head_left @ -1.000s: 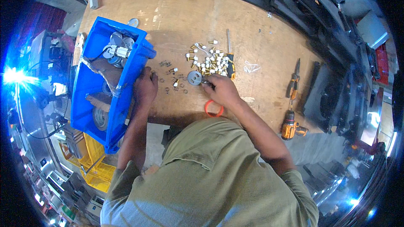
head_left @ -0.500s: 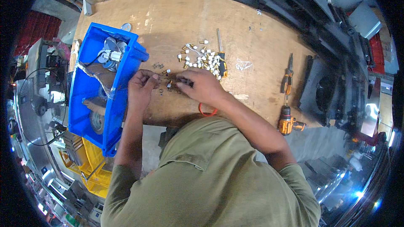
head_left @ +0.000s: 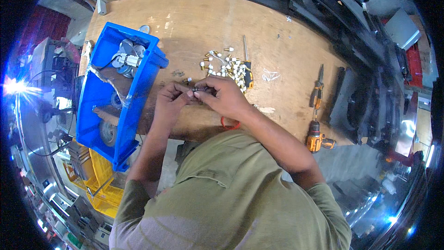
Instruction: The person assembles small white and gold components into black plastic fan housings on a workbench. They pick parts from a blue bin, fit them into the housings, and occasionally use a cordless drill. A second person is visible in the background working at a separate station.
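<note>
Closest to you, your olive shirt [head_left: 217, 185] filled the space below your hands, and an orange-red ring [head_left: 230, 123] lay just below your right wrist. Your 2 hands met in front of you at the near side of the wooden table [head_left: 199, 14]. The thumb and fingers of your left hand [head_left: 170, 102] and those of your right hand [head_left: 222, 96] were drawn into close pinches, fingertips together on 1 small piece [head_left: 194, 90]; it sat between them, too small and covered to tell its kind. Just beyond your left fingertips lay 1 loose white-and-brass fitting [head_left: 187, 80], with a cluster of tiny dark bits [head_left: 177, 73] a little past it. To the left of your left hand stood the blue bin [head_left: 135, 104], grey discs [head_left: 126, 46] in its far part. Beyond your right hand spread a pile of similar fittings [head_left: 237, 69], beside a screwdriver [head_left: 249, 71] whose shaft pointed away from you. Right of that pile lay a white tangled strand [head_left: 269, 75]. Well to the right of your right hand were an orange-and-black drill [head_left: 315, 138] and, past it, pliers [head_left: 317, 95]. Farthest from your hands, black panels [head_left: 319, 23] lined the table's far right edge.
</note>
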`<state>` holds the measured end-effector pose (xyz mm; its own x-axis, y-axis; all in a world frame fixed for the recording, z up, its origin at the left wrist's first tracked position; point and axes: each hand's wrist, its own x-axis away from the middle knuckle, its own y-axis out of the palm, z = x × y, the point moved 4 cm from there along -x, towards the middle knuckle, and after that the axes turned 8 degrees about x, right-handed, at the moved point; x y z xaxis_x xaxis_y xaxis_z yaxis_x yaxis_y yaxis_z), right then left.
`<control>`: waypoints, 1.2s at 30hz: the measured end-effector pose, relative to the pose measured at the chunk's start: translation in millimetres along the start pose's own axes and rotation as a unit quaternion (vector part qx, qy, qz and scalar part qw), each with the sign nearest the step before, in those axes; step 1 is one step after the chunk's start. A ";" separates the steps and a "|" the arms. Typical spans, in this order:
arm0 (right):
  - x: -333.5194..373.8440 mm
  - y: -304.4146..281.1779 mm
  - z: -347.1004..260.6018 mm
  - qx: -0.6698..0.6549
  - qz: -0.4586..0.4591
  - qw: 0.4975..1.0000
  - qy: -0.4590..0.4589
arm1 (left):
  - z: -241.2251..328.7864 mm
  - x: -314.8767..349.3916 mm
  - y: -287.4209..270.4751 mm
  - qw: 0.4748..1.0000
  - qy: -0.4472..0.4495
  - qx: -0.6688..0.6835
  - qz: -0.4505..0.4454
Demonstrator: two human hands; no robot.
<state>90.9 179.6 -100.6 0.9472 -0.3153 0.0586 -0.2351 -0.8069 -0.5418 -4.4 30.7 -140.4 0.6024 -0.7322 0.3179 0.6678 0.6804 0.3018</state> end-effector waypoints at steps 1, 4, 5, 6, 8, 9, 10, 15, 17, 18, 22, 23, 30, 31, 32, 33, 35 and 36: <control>0.4 0.2 1.0 0.001 -0.005 1.000 -0.008 | -2.6 0.3 0.6 1.000 -0.015 0.021 0.004; 3.1 1.8 9.8 -0.009 -0.046 0.999 -0.002 | -14.1 2.7 3.1 0.995 -0.057 0.075 0.015; 4.3 3.8 14.5 -0.024 -0.076 0.997 0.008 | -18.7 4.4 3.0 0.994 -0.074 0.080 0.013; 6.2 6.6 19.3 -0.040 -0.106 0.993 0.018 | -23.0 6.2 2.7 0.992 -0.083 0.091 0.006; 11.0 10.8 27.0 0.004 -0.128 0.992 0.003 | -28.8 9.0 -5.0 0.996 -0.071 -0.046 0.009; 14.0 13.0 31.3 0.028 -0.140 0.990 -0.005 | -32.0 9.8 -11.6 0.990 -0.077 -0.119 0.016; 18.3 13.1 37.3 0.045 -0.139 0.989 0.011 | -32.2 11.2 -20.8 0.980 -0.058 -0.188 0.035; 38.4 7.8 60.8 0.049 -0.118 0.987 0.096 | -26.2 13.1 -71.1 0.859 0.062 -0.491 0.134; 42.9 6.3 63.9 0.057 -0.118 0.986 0.105 | -31.6 14.9 -81.1 0.858 0.064 -0.492 0.129; 44.1 5.8 64.1 0.059 -0.112 0.987 0.103 | -34.9 14.0 -84.7 0.862 0.054 -0.487 0.129; 46.4 6.0 64.9 0.060 -0.108 0.986 0.115 | -41.6 12.2 -79.5 0.837 0.081 -0.528 0.121; 46.7 6.2 65.3 0.060 -0.109 0.986 0.113 | -42.0 11.8 -78.4 0.846 0.070 -0.513 0.126; 55.7 6.6 73.9 0.098 -0.118 0.979 0.137 | -17.6 4.6 -63.3 0.842 0.078 -0.516 0.137; 57.0 6.9 73.6 0.083 -0.112 0.981 0.133 | -11.6 -0.3 -59.3 0.833 0.109 -0.527 0.129; 57.9 6.8 73.0 0.070 -0.102 0.984 0.127 | -9.4 -8.2 -55.2 0.827 0.110 -0.539 0.118; 59.1 6.7 73.2 0.061 -0.099 0.985 0.130 | -8.7 -17.0 -51.1 0.821 0.110 -0.550 0.106; 60.3 4.1 73.4 0.062 -0.090 0.987 0.114 | -8.1 -33.9 -45.4 0.807 0.126 -0.570 0.086; 61.2 1.9 74.0 0.067 -0.083 0.988 0.108 | -9.8 -41.7 -42.1 0.800 0.140 -0.578 0.079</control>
<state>164.6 195.7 -160.1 0.8985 -0.2942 0.3257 -0.0347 -0.7875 -0.6154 -53.3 32.3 -175.1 0.6851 -0.7284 0.0066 0.4342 0.4011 -0.8066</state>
